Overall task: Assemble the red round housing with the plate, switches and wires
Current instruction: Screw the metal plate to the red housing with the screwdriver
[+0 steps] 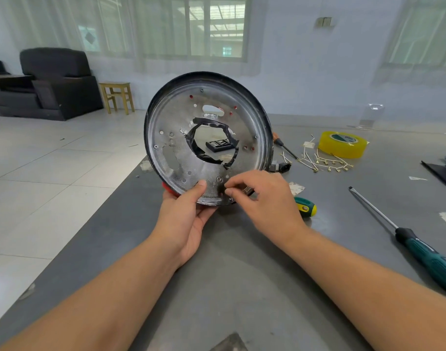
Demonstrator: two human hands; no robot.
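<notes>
Head view: over the grey table (229, 287), left hand (184, 219) grips the tilted red round housing (206, 138) at its lower rim, right hand (265, 198) pinching a small switch (247, 191) against the metal plate (176, 117) inside.

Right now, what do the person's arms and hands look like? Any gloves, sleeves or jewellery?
Both forearms are bare all the way to the bottom edge of the picture: no sleeves show. The left hand and right hand wear no gloves, and no watch, ring or bracelet is visible on either wrist.

yellow tape roll (342, 144), teal screwdriver (419, 250), armchair (57, 82)
</notes>
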